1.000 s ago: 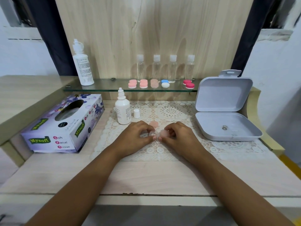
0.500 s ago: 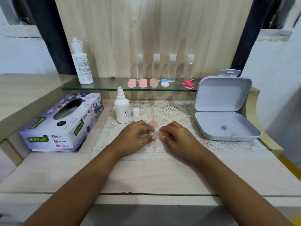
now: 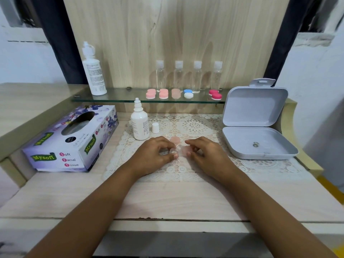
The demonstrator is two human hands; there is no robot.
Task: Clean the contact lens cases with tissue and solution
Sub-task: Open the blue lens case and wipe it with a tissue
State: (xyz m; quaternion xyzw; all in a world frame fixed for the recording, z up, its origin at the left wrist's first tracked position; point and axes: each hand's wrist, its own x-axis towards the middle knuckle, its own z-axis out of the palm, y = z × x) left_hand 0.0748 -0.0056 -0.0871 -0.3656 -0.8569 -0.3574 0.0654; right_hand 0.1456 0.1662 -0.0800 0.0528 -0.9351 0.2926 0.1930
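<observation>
The contact lens case (image 3: pixel 183 151), pale pink and partly clear, lies low over the lace mat (image 3: pixel 195 127) at the middle of the table (image 3: pixel 167 198), between the two hands. The left hand (image 3: pixel 155 155) has its fingers curled round the clear left end of the case and grips it. The right hand (image 3: pixel 206 155) has curled fingertips at the pink right end; I cannot tell whether it pinches that end or only touches it. A loose pink cap (image 3: pixel 175 140) lies flat on the mat just behind the case. Behind the left hand the small solution bottle (image 3: pixel 139 124) stands upright with its nozzle bare, and its white cap (image 3: pixel 155 127) stands just beside it on the right. The tissue box (image 3: pixel 72 140) lies at the left, off the mat. On the right a white hinged box (image 3: pixel 258 144) sits with its lid up. On the glass shelf (image 3: pixel 121 98) at the back lie three pink lens cases (image 3: pixel 163 94), a blue and white case (image 3: pixel 188 93) and a red case (image 3: pixel 215 94), with four clear bottles (image 3: pixel 188 77) upright behind them. A tall white bottle (image 3: pixel 94 73) stands at the shelf's left end.
</observation>
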